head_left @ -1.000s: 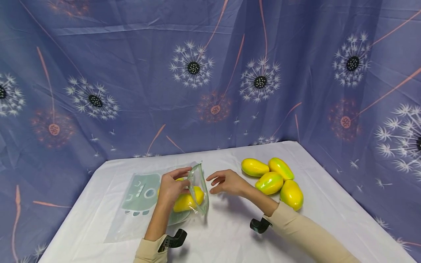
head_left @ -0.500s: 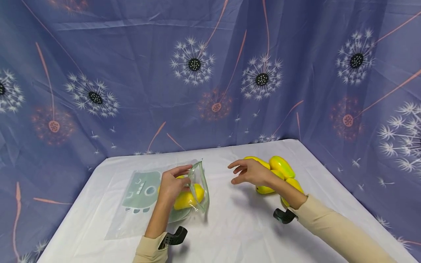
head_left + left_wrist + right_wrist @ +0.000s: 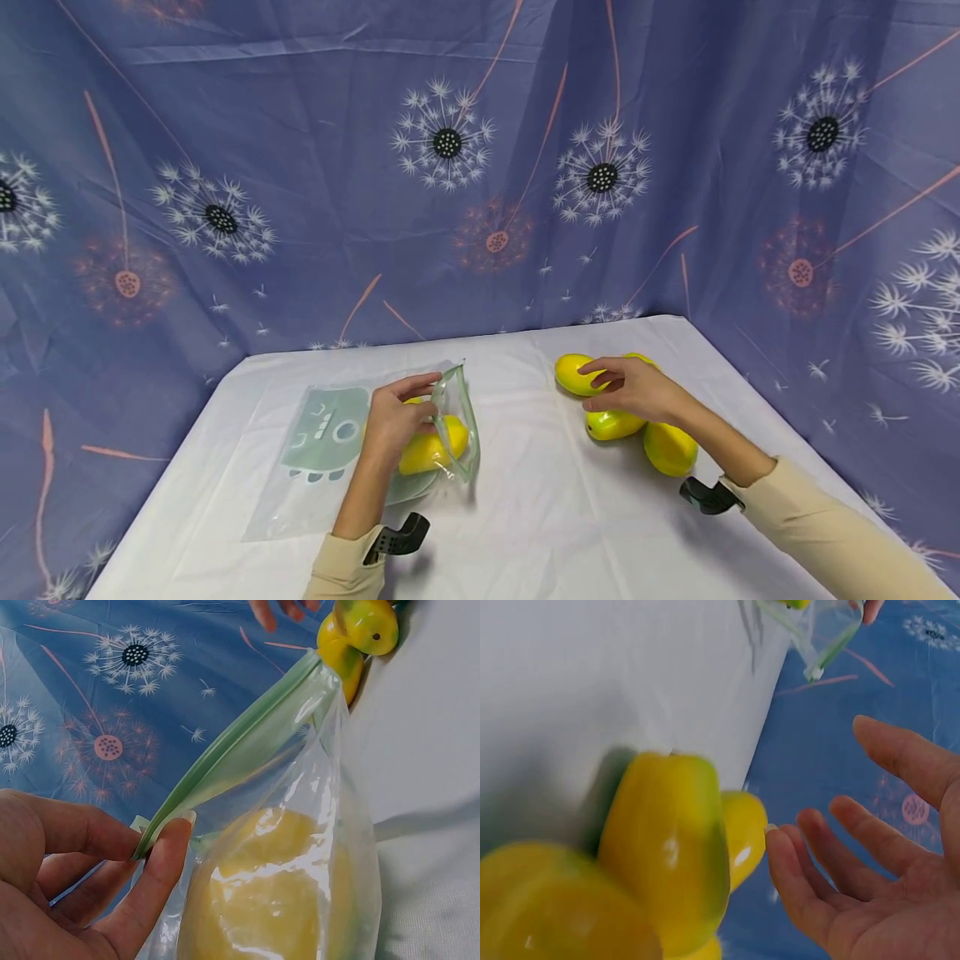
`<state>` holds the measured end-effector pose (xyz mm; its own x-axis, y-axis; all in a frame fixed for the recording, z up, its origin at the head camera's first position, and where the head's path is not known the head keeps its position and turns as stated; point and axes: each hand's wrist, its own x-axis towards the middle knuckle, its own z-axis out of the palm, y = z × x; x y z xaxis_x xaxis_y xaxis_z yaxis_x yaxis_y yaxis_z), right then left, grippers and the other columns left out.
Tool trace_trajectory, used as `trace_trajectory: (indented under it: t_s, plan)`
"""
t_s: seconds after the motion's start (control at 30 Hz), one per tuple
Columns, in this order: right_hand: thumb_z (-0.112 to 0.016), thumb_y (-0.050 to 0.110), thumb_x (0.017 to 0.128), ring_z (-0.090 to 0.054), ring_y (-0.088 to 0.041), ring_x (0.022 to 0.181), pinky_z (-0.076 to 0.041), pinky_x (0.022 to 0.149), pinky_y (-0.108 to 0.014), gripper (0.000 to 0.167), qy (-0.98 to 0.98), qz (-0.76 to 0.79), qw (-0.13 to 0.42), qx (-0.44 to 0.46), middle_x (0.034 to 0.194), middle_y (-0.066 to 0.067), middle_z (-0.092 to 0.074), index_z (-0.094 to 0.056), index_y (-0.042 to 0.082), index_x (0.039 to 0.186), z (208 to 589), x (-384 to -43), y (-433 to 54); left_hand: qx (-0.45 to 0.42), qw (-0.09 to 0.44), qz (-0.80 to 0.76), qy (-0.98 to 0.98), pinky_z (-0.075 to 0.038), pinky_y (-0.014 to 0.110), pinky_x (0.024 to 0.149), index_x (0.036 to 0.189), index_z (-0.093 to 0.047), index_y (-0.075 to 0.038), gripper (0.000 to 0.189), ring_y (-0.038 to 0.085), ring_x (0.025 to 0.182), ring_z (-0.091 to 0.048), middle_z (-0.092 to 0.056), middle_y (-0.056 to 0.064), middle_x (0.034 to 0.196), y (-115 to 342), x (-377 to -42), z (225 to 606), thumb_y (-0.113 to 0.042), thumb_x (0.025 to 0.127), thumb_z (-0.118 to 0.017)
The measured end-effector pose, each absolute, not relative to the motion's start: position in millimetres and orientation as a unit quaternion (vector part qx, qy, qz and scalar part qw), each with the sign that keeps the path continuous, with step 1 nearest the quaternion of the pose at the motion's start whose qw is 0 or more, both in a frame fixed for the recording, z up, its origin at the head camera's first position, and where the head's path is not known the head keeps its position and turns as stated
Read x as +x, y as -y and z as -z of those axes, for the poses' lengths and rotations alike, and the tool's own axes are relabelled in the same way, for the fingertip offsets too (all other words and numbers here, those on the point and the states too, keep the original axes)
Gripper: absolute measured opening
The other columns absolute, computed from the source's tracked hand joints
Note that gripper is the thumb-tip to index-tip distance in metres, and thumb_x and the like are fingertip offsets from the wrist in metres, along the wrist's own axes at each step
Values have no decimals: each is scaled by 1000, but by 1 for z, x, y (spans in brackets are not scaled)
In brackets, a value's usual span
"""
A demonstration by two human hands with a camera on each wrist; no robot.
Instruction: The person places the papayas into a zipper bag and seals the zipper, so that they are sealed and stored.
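My left hand (image 3: 393, 421) pinches the green zip edge of a clear zip bag (image 3: 311, 429) between thumb and fingers and holds its mouth apart. A yellow fruit (image 3: 427, 450) lies inside near the mouth; in the left wrist view its rounded body (image 3: 262, 892) shows through the plastic. More yellow shows behind the left hand. Over the loose pile my right hand (image 3: 633, 390) hovers with fingers spread and nothing held. Beneath and around it are glossy yellow-green, papaya-shaped fruits, among them a back one (image 3: 573, 375), a middle one (image 3: 611, 425) and a front one (image 3: 671, 450).
A white cloth (image 3: 540, 517) covers the table. Behind and to the right hangs a blue curtain (image 3: 337, 208) printed with dandelions. The bag's flat part, with a green monster print (image 3: 326, 446), lies at the left of the table.
My right hand has moved right, away from the bag's mouth, to above the loose fruits. The left hand keeps its pinch on the bag in the same place.
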<state>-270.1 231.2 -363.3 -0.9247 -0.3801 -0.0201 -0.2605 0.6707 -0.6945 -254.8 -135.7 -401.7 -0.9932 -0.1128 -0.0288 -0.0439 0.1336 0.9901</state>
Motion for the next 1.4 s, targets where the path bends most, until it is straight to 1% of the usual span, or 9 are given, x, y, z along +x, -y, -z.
trace_trajectory:
  t_s: [0.13,0.23,0.53,0.67,0.83,1.0,1.23,1.3,1.4]
  plan:
    - [-81,37,85,-66,-31,112,-55,97,-46,59,-924,338,64,-166,127,-16,-65,-64,10,135,362,-265,-246,49,29,657,751,-64,36,64,122,-76,-13,43,36,103,-68,-71,16,121,135,-256,402,6,84,-70]
    - [-81,35,86,-66,-31,112,-56,96,-46,58,-929,326,61,-161,126,-16,-67,-64,9,135,361,-262,-255,49,31,658,751,-64,36,64,122,-75,-13,43,39,106,-67,-71,15,120,135,-257,403,6,83,-70]
    - [-79,35,87,-64,-38,116,-57,94,-49,64,-935,313,80,-145,130,-24,-64,-59,2,138,357,-260,-288,53,34,655,753,-64,36,64,122,-76,-13,44,35,103,-68,-72,15,119,135,-257,405,6,83,-70]
    - [-78,34,88,-62,-41,118,-56,95,-51,65,-930,320,104,-149,133,-26,-61,-57,2,140,357,-261,-302,51,35,657,751,-63,36,63,121,-76,-13,43,36,101,-68,-72,15,118,135,-257,405,7,83,-70]
    - [-80,29,86,-60,-44,119,-57,94,-50,65,-919,327,139,-172,135,-29,-57,-57,2,141,357,-260,-317,50,35,656,752,-64,36,63,121,-76,-13,43,29,94,-69,-71,15,118,136,-257,405,7,83,-70]
    - [-82,23,84,-56,-46,122,-59,92,-46,63,-907,339,166,-188,139,-30,-54,-59,2,138,356,-260,-325,50,33,654,754,-63,35,63,121,-75,-12,43,28,94,-69,-71,16,119,136,-256,405,6,83,-70]
    - [-81,14,80,-58,-43,120,-56,91,-29,58,-892,337,199,-226,137,-25,-58,-63,0,133,362,-260,-333,51,30,657,752,-64,36,64,121,-76,-12,44,26,90,-70,-70,15,120,136,-257,405,7,82,-71]
    - [-81,13,79,-59,-42,119,-55,94,-32,58,-891,333,200,-237,136,-25,-59,-63,0,133,363,-260,-334,52,31,656,752,-64,36,64,121,-76,-13,44,25,88,-70,-70,15,119,136,-257,405,8,82,-71]
    - [-81,11,77,-59,-42,119,-54,96,-45,60,-890,326,205,-244,136,-24,-60,-63,1,133,365,-260,-335,52,30,656,752,-64,36,64,121,-76,-13,44,23,87,-70,-70,15,119,136,-257,405,8,81,-71]
